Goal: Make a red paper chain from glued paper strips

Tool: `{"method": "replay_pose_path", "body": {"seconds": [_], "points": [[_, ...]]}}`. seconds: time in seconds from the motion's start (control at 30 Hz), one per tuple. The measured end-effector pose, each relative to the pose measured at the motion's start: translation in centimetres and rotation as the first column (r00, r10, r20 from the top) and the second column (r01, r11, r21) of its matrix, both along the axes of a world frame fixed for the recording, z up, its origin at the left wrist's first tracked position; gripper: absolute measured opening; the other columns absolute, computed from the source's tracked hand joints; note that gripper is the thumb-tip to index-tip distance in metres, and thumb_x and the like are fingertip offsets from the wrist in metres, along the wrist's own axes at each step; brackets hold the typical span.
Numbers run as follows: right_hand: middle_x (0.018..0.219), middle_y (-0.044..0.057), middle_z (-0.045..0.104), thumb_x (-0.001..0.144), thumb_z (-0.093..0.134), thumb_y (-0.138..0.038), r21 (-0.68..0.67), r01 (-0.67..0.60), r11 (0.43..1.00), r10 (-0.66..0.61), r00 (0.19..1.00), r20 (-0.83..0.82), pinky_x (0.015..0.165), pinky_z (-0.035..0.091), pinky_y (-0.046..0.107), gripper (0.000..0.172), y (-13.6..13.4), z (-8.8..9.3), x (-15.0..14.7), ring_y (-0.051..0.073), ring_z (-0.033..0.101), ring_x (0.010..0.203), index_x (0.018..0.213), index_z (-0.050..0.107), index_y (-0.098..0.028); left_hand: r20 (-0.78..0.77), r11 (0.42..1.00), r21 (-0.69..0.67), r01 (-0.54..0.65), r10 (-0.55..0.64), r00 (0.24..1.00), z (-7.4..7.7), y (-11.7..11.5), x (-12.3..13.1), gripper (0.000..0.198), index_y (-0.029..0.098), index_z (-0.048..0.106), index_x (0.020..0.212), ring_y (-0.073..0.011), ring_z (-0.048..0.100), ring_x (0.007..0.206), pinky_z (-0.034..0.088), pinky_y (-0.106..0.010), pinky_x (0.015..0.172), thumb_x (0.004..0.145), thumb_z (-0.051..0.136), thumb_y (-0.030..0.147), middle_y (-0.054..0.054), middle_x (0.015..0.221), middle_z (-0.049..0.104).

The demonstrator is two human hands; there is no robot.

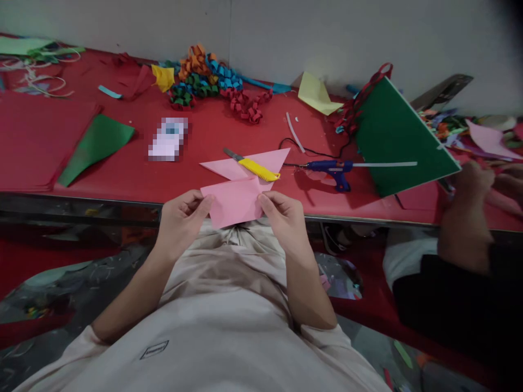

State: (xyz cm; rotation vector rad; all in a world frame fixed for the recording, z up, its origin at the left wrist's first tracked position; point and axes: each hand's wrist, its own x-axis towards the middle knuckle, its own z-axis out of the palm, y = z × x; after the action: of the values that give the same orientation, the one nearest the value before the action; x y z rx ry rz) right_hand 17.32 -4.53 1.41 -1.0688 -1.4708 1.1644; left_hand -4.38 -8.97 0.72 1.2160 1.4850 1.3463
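Between my two hands, a piece of pink paper is held up at the table's front edge. My left hand pinches its left edge between thumb and fingers. The right edge is pinched in my right hand. Just behind it, another pink sheet with pointed corners lies on the red table. A yellow utility knife rests across that sheet, its blade pointing to the far left. To the right lies a blue glue gun, a white glue stick poking out of its back.
Paper chains lie along the wall. A blurred, phone-like rectangle, a green sheet and large red sheets are on the left. A green board leans at right, beside another person's hand. The glue gun's black cord curves behind it.
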Motion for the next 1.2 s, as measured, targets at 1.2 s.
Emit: {"method": "replay_pose_path", "body": {"seconds": [1.2], "points": [[0.08,0.003,0.08,0.087,0.076,-0.036,-0.07,-0.066,0.995,0.078,0.98,0.185,0.061,0.048,0.026,0.017,-1.1,-0.5,-0.3,0.015,0.068,0.066,0.086,0.082,-0.02,-0.283,0.988,-0.115,0.106,-0.135,0.95,0.7,-0.4,-1.1,0.024,0.025,0.085,0.088,-0.0171,0.073,0.075,0.057,-0.022,0.067,0.087,0.074,0.047,-0.001,0.084,0.081]]}}
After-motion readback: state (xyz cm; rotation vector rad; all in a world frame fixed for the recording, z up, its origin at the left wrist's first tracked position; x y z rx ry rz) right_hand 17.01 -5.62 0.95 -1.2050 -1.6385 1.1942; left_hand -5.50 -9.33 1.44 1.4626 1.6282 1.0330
